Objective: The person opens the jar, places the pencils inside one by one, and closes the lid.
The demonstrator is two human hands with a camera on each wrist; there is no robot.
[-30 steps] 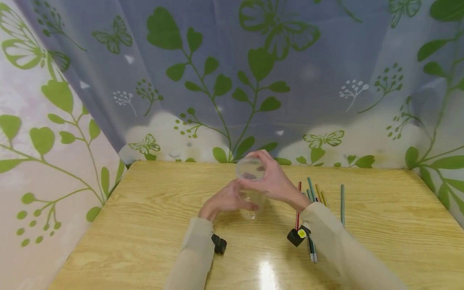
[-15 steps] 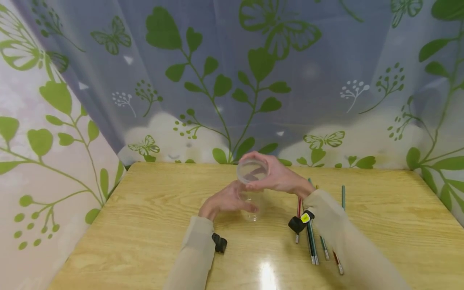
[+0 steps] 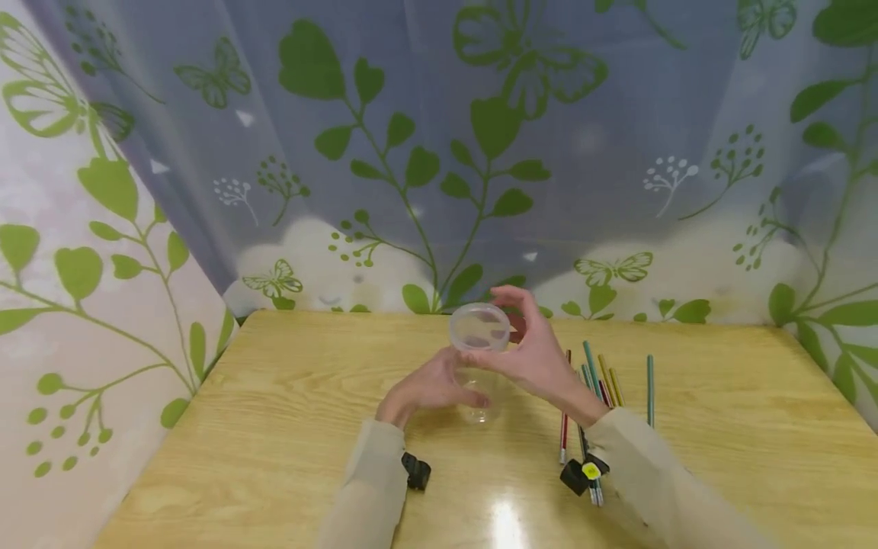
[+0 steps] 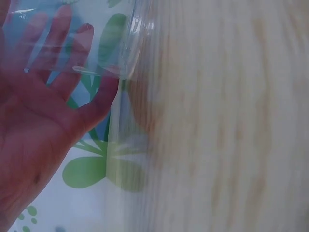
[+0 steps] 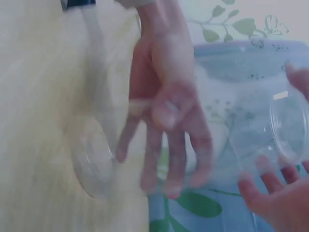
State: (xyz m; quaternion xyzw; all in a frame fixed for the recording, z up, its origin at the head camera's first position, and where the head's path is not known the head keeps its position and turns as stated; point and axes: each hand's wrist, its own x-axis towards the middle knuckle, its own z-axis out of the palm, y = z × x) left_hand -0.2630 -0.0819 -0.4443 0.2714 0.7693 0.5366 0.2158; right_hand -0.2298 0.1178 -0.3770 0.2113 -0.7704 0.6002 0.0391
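Observation:
A clear plastic jar (image 3: 480, 415) stands upright in the middle of the table, a round see-through lid (image 3: 479, 328) at its top. My left hand (image 3: 432, 381) holds the jar body, thumb in front and fingers behind; they show through the wall in the right wrist view. My right hand (image 3: 535, 354) is at the lid, its thumb against the near rim. The right fingers stand spread beside the far rim, looser than a full grip. In the left wrist view, my left hand (image 4: 43, 106) shows partly behind the jar's clear wall (image 4: 137, 34).
Several coloured pencils lie on the wooden table (image 3: 274, 427) right of the jar, partly under my right forearm. A teal pencil (image 3: 650, 389) lies apart, farther right. A patterned curtain (image 3: 411, 152) hangs along the table's back edge. Small black cameras sit on both wrists.
My right hand has turned round the lid, and its fingers have loosened from the far rim. The right forearm has shifted back and down. My left hand stays on the jar.

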